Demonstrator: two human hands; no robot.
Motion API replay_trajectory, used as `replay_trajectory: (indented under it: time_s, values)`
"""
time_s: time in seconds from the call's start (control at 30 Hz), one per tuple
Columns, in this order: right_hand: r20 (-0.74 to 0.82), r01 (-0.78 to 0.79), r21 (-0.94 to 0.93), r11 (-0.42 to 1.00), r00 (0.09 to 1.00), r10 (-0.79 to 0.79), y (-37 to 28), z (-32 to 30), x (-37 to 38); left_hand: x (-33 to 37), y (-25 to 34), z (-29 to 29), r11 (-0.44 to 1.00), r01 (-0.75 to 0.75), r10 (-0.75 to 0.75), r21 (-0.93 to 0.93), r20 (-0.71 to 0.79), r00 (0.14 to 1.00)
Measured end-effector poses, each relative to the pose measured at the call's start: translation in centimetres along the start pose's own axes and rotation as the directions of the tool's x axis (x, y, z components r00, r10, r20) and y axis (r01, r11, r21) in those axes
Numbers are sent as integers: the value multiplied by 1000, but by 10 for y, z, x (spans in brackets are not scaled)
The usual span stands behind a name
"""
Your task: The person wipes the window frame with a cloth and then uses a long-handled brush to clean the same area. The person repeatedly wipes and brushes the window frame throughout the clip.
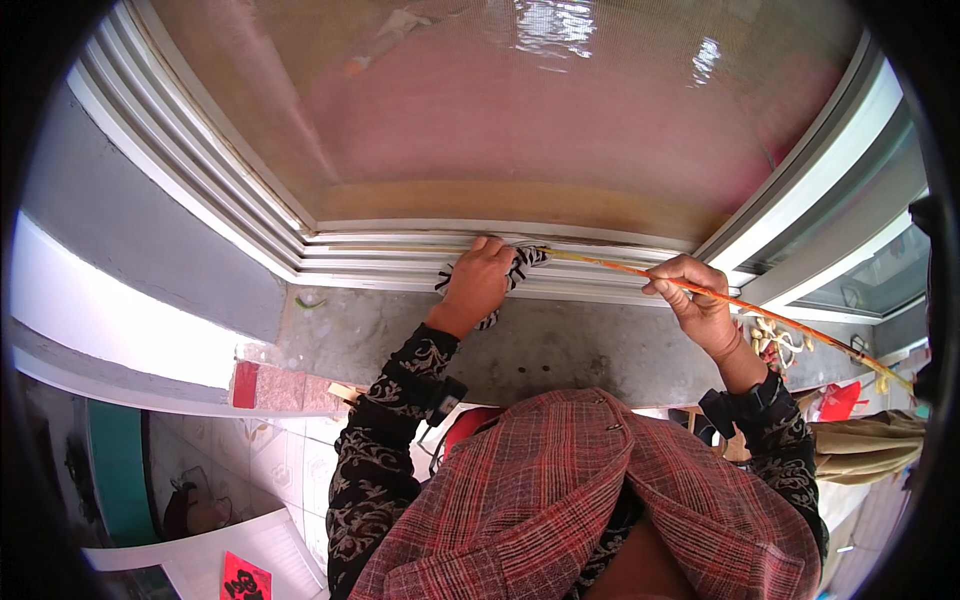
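Observation:
My left hand is closed on a black-and-white striped cloth, pressed against the white window track. Part of that cloth sticks out on both sides of the fingers. A long thin stick, orange and yellow, slants across to the right from the cloth. My right hand grips it partway along with thumb and fingers. The stick's left tip meets the cloth just right of my left hand; whether it goes inside the cloth, I cannot tell.
Below the track runs a grey concrete sill with a green scrap at its left. A mesh screen fills the window. Pale cord-like pieces and a red item lie at right. A red paper is lower left.

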State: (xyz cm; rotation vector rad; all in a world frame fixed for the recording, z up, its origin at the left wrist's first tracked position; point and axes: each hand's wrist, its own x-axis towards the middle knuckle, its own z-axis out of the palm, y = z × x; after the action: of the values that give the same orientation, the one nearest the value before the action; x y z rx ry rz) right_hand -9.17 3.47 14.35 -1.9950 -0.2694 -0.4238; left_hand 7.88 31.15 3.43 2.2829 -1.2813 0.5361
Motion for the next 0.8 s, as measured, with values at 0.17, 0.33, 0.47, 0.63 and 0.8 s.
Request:
replay_trajectory:
  time_s: [0.17,0.33,0.47,0.63,0.8]
  values:
    - [-22,-42,82,996,999,43,13,0,-3,0,1,0,998,68,-68,-12,55,996]
    - [0,-35,96,995,999,35,21,2,-5,2,4,-2,997,60,-58,-52,37,998]
    - [13,-54,135,989,999,52,27,2,2,3,4,-9,998,44,-44,-36,22,999]
    - [43,9,156,988,999,-16,33,-3,1,0,6,-19,989,95,-106,113,95,990]
    - [43,116,262,958,990,-131,37,4,-2,1,15,-38,940,172,-191,296,37,981]
